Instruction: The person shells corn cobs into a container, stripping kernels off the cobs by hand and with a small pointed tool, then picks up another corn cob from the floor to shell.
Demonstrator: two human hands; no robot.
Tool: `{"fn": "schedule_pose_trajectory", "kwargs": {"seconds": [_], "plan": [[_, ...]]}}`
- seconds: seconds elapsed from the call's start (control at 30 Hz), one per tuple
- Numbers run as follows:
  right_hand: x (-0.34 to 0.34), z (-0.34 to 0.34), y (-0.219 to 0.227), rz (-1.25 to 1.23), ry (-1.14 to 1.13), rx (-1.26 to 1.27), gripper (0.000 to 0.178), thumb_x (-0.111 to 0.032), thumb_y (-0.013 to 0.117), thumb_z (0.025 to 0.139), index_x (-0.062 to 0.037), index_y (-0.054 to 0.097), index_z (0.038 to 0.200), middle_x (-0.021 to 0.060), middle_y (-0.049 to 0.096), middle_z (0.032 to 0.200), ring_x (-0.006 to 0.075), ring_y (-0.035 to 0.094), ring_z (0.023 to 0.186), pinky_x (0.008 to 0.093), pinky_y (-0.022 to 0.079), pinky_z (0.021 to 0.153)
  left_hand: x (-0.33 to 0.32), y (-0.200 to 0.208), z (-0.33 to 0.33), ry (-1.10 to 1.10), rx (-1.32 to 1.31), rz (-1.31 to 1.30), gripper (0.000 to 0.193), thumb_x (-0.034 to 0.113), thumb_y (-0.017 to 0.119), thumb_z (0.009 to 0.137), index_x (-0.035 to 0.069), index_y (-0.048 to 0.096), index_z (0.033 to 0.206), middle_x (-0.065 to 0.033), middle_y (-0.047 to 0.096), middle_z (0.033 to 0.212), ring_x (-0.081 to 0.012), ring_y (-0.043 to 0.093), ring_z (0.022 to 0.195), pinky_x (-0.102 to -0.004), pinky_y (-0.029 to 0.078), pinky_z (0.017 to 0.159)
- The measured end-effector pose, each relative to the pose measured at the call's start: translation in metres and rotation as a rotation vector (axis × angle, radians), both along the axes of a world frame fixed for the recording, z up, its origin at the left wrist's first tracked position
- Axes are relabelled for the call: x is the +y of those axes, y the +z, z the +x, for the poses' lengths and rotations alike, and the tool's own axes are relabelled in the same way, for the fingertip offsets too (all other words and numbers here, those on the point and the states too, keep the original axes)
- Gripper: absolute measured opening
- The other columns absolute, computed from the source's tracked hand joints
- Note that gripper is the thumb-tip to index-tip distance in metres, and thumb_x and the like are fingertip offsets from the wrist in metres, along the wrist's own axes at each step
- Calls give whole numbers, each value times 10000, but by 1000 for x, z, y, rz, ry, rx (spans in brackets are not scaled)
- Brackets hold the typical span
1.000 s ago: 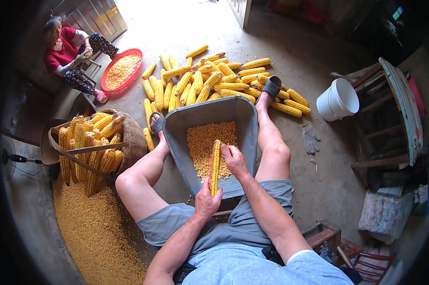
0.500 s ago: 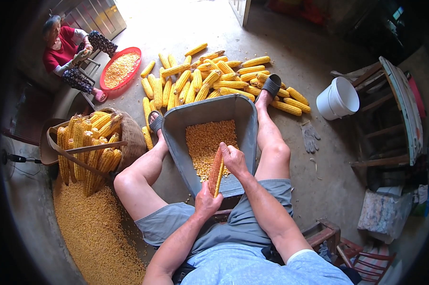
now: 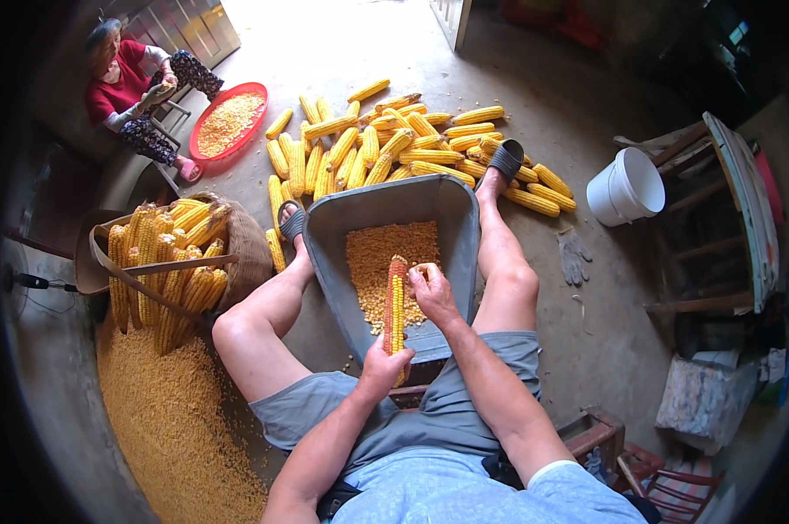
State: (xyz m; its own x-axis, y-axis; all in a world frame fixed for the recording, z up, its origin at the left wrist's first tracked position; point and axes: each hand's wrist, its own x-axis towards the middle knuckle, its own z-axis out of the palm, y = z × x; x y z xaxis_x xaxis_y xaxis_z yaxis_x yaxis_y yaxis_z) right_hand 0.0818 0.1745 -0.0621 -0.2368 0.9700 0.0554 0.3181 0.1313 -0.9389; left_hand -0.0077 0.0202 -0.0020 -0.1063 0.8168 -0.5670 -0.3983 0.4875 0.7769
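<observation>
My left hand [image 3: 384, 367] is closed round the lower end of a corn cob [image 3: 395, 301], which points up and away from me. Part of the cob is bare and reddish; yellow kernel rows remain along its middle and right side. My right hand [image 3: 434, 293] is beside the cob's upper half, fingers curled together; whether anything is pinched in them is hidden. Beneath both hands stands a grey metal tub [image 3: 325, 231] between my legs. Loose kernels [image 3: 386, 249] cover part of its bottom.
Whole corn cobs [image 3: 351, 157] lie heaped beyond the tub. At left, a wicker basket [image 3: 253, 253] of cobs stands by a kernel pile [image 3: 163, 419]. A seated person [image 3: 119, 92] works beside a red basin [image 3: 259, 118]. A white bucket [image 3: 617, 192] and grey glove [image 3: 574, 256] are at right.
The cob has turned in my left hand, so its yellow rows face up more and it stands straighter. My right hand has come off its tip and moved slightly right.
</observation>
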Motion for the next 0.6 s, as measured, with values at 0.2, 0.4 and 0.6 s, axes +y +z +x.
{"fn": "schedule_pose_trajectory", "kwargs": {"seconds": [0.2, 0.4, 0.6], "plan": [[-8, -3, 25, -182, 145, -171, 586, -575, 546, 898, 1, 607, 805, 216, 639, 724, 369, 652, 716, 417, 513, 655, -3, -19, -3, 61, 364, 46, 290, 87, 661, 788, 20, 510, 1026, -21, 537, 738, -92, 524, 569, -261, 455, 518], [-11, -4, 18, -104, 115, -390, 581, -526, 468, 925, 11, 614, 758, 305, 627, 736, 461, 634, 729, 526, 498, 680, -5, -26, 9, -15, 783, 233, 279, 96, 650, 783, 31, 510, 1015, -11, 521, 690, -126, 535, 570, -283, 447, 531], [-2, 3, 3, 1, 197, -47, 396, -336, 428, 984, -6, 587, 835, 239, 624, 772, 444, 609, 752, 494, 483, 644, 4, 6, -4, 14, -243, -65, 268, 48, 619, 820, 39, 468, 1042, -27, 493, 649, -141, 497, 467, -306, 406, 420]]}}
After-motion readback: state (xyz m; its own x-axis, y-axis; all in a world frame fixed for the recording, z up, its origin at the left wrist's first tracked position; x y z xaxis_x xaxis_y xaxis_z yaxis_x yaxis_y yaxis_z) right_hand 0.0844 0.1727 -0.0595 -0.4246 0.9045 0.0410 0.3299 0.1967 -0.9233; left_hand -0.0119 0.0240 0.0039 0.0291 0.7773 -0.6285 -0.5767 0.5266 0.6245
